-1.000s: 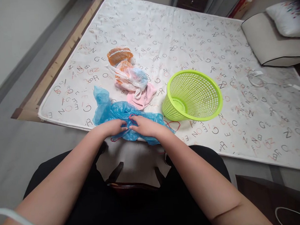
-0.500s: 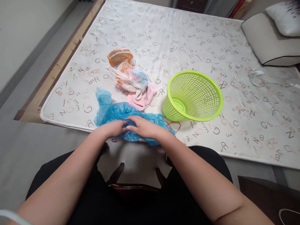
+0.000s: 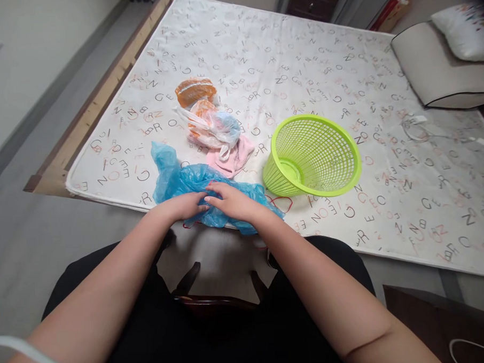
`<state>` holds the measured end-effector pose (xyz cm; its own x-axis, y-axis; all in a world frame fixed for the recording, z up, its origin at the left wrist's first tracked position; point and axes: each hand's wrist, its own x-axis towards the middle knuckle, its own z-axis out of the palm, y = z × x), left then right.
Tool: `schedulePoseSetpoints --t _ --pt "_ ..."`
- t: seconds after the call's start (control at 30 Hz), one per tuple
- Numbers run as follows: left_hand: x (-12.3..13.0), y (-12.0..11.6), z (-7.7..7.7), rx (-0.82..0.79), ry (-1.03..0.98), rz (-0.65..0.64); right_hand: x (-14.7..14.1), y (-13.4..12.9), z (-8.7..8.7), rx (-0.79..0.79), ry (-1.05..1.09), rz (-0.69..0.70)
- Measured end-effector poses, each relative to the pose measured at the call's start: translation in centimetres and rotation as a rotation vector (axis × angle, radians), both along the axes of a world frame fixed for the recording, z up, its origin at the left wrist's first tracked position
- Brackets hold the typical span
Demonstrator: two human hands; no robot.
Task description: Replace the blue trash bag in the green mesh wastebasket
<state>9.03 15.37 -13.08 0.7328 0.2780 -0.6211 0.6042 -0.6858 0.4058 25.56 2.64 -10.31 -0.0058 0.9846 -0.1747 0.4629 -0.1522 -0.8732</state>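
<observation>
A crumpled blue plastic bag (image 3: 194, 178) lies along the near edge of the mattress, part of it hanging over. My left hand (image 3: 189, 206) rests on the bag, its fingers stretched toward the right. My right hand (image 3: 229, 202) lies across the bag from the other side, fingers extended and slightly apart. The fingertips of the two hands nearly meet. Beyond the bag are a pink cloth (image 3: 231, 158), a white and orange plastic bag (image 3: 213, 126) and a folded orange bag (image 3: 196, 91). To the right leans a green mesh basket (image 3: 315, 186) with its opening toward me.
The letter-printed mattress (image 3: 302, 82) fills most of the view, with a wooden bed frame (image 3: 105, 83) along its left. A red cord (image 3: 282, 204) lies by the basket. A cable (image 3: 418, 136), a beige cushion (image 3: 425, 66) and a white pillow (image 3: 464, 32) are at the right.
The fingers of my right hand have spread slightly over the blue bag. The bag, basket and other things stay in place; the view has shifted very slightly.
</observation>
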Motion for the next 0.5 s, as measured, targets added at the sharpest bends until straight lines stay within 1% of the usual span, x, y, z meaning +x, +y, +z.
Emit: schedulePoseSetpoints --t 0.17,0.3,0.37,0.5 --pt "0.2 0.0 0.2 0.002 0.043 -0.022 0.3 0.3 -0.2 0.058 0.016 -0.141" --pt "0.4 -0.2 0.6 0.001 0.081 -0.010 0.3 0.3 -0.1 0.073 0.039 -0.168" --pt "0.5 -0.3 0.8 0.001 0.091 -0.013 0.4 0.3 -0.1 0.045 0.048 -0.210" --pt "0.5 -0.3 1.0 0.013 0.117 -0.021 1.0 0.5 0.2 -0.080 0.073 -0.391"
